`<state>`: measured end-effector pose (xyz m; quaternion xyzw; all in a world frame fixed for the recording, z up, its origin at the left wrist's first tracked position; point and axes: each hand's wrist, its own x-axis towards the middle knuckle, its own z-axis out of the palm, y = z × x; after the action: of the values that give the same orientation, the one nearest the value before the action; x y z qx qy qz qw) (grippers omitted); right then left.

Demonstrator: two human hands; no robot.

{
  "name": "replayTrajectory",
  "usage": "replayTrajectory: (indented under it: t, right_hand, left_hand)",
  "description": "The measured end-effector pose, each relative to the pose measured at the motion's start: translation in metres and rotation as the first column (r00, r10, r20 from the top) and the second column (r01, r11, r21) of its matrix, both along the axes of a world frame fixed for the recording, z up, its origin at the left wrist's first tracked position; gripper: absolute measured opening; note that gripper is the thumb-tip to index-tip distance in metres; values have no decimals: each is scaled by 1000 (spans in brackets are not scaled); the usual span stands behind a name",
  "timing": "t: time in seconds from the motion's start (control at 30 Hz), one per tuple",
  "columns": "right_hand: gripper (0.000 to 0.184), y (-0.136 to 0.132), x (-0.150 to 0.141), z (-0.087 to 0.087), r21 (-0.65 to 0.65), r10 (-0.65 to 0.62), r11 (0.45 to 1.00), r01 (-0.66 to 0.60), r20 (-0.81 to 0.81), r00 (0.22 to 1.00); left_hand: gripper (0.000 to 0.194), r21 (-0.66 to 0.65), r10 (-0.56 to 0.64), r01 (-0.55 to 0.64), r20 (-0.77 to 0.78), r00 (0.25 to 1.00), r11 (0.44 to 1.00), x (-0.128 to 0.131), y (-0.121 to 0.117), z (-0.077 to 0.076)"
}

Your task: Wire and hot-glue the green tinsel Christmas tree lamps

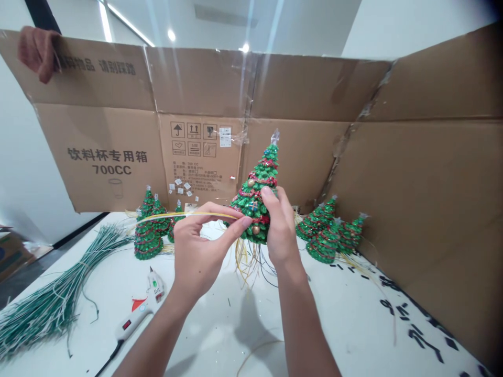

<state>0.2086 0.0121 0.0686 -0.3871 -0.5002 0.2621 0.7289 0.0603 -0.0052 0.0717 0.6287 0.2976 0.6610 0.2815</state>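
Above the white table, a small decorated Christmas tree (257,178) leans a little to the right in my right hand (281,225), whose thumb lies across its front. Red garland, gold balls and a clear tip show on it, and thin yellow and dark wires hang from its base. My left hand (204,251) pinches a thin yellow and white wire (188,213) between thumb and fingers against the tree's lower left side. That wire runs off to the left. Whether its end enters the tree is hidden by my fingertips.
Left on the table (220,324) lie a bundle of green wires (58,298) and a white glue gun (137,317) with a cord. Similar trees stand at left (148,230) and right (324,243). A cardboard wall (204,84) encloses the back; black scraps (424,340) lie at right.
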Motion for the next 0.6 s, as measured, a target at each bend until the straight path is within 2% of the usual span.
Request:
replayTrajectory:
  t: [0.3, 0.43, 0.6]
  right_hand:
    - [38, 2, 2, -1, -29, -31, 999, 32, 35, 999]
    - [41, 1, 1, -2, -46, -22, 999, 25, 52, 998]
    - [43, 6, 3, -5, -84, -38, 996, 43, 50, 998]
  left_hand:
    - [9, 37, 70, -69, -22, 997, 997, 2, 0, -8]
    - [9, 92, 103, -101, -13, 995, 991, 2, 0, -8]
    - [13, 153, 41, -37, -25, 999, 988, 5, 1, -7]
